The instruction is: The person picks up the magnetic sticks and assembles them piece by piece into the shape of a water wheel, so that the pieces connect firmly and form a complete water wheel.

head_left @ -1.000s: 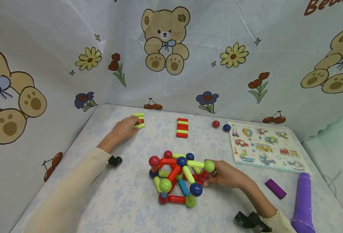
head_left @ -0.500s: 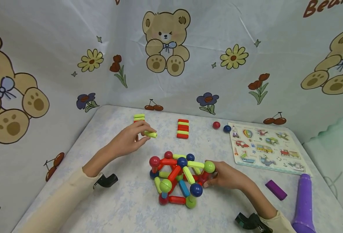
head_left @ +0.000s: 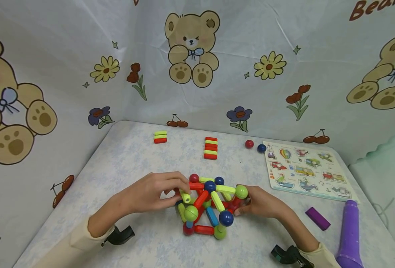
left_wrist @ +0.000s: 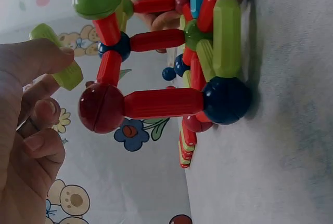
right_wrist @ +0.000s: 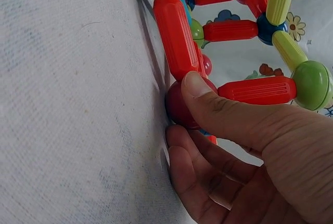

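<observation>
A structure of coloured rods and balls (head_left: 207, 204) stands on the table's middle. My left hand (head_left: 157, 191) pinches a yellow-green rod (head_left: 185, 195) against the structure's left side; in the left wrist view the same rod (left_wrist: 57, 57) sits between thumb and fingers beside a red ball (left_wrist: 101, 107). My right hand (head_left: 261, 203) grips the structure's right side, and in the right wrist view its thumb presses on a red ball (right_wrist: 179, 104) at the base.
Two small stacks of rods (head_left: 160, 137) (head_left: 210, 147) lie at the back. A red ball (head_left: 249, 143) and a blue ball (head_left: 261, 148) sit beside a picture puzzle board (head_left: 306, 169). A purple block (head_left: 317, 217) and a purple tube (head_left: 349, 234) lie at the right.
My left hand took a yellow-green rod from the back left stack and carried it toward me to the structure's left side. The right hand stayed on the structure.
</observation>
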Motion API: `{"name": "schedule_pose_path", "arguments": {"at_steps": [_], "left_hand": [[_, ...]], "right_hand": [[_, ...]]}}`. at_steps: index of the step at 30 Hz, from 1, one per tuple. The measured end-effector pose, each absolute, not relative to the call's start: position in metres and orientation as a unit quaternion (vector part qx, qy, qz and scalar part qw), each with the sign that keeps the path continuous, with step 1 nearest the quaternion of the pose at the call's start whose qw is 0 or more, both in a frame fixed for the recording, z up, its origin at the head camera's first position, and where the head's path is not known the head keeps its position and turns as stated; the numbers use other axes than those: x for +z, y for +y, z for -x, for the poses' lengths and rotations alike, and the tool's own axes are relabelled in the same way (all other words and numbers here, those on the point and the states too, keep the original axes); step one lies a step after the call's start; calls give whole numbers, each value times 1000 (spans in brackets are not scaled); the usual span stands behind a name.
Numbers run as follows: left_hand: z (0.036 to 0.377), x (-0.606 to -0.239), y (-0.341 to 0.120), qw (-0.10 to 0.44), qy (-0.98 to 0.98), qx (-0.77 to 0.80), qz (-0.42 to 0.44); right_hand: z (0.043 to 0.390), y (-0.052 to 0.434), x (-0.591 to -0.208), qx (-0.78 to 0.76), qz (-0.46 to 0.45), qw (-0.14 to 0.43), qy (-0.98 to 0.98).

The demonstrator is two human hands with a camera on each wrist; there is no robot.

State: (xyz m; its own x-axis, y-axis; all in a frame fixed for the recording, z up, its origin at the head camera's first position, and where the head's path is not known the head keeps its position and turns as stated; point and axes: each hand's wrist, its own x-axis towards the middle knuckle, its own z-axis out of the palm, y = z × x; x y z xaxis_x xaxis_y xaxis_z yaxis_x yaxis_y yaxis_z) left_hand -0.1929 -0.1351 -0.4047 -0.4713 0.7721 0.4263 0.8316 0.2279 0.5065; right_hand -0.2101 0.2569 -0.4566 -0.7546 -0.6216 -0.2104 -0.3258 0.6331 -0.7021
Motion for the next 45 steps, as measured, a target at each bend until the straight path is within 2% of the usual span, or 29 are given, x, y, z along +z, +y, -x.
{"name": "schedule_pose_path", "arguments": {"at_steps": [12,35,41,45], "left_hand": [[189,-421,-136,61,-787,-338,513],[186,-425,-132,117,-789,-272,538],[196,-416,-140,97,-801,-312,502],[223,-410,-152,122,-822,-340,440]], "right_hand": [[211,255,-454,-336,268,227,874],[211,257,-455,-340,262,227,874],[210,258,-456,-344,265,227,872],[210,258,-457,-346,265,229,870]]}}
